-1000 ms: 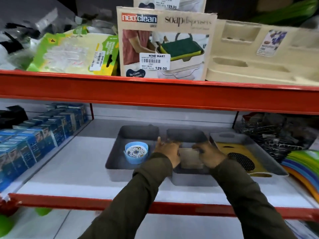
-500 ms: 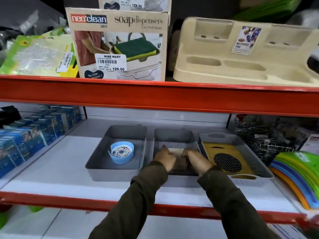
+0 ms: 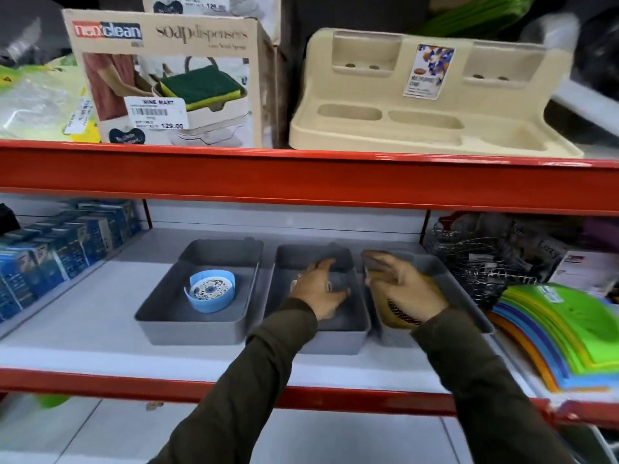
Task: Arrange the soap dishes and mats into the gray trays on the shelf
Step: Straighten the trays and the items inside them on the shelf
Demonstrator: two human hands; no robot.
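Three gray trays stand side by side on the lower shelf: the left tray (image 3: 157, 321), the middle tray (image 3: 335, 343) and the right tray (image 3: 467, 296). A round blue soap dish (image 3: 209, 291) with a patterned top sits in the left tray. My left hand (image 3: 316, 289) is inside the middle tray, thumb and fingers around a small grayish soap dish (image 3: 339, 282) that is mostly hidden and blurred. My right hand (image 3: 402, 289) hovers with fingers spread over the yellow mat (image 3: 390, 318) with a dark mesh patch, which lies in the right tray.
A red shelf beam (image 3: 301, 179) runs just above the trays. Blue boxes (image 3: 60, 249) line the left, wire racks (image 3: 475, 259) and a stack of coloured mats (image 3: 562, 333) the right. A soap dispenser box (image 3: 167, 78) and beige stand (image 3: 432, 105) sit above.
Both hands held a beige soap dish in the middle tray. My right hand has let go and moved right over the yellow mat. My left hand stays in the middle tray.
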